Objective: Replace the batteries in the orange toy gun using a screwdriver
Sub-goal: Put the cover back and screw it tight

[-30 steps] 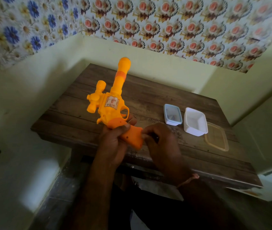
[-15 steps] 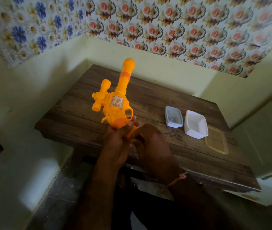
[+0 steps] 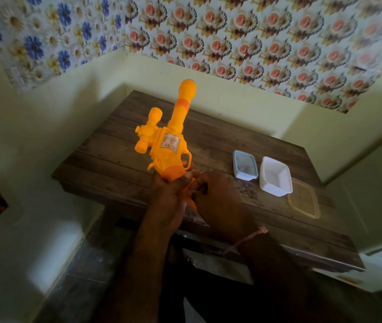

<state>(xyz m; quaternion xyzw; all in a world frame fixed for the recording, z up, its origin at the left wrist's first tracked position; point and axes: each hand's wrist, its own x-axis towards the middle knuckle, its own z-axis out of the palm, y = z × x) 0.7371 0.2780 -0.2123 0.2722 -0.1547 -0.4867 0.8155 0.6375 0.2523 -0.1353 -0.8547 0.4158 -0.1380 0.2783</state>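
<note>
Left hand [image 3: 169, 201] wrapped round orange toy gun [image 3: 166, 145] grip, right hand [image 3: 215, 201] fingers pinching near the base; could slip, fumbling unsupported.

Wooden table [image 3: 220, 145], floral-papered walls [image 3: 255, 43]

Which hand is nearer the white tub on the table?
Right. The right hand works at the toy gun's grip, left of the white tub; the left hand is farther left.

I read dim room light | bright patch on the left wall [image 3: 52, 250] | hands and forearms sit in deep shadow | orange toy gun [image 3: 169, 138] stays sharp | wide-angle bending at edges | corners soft
</note>
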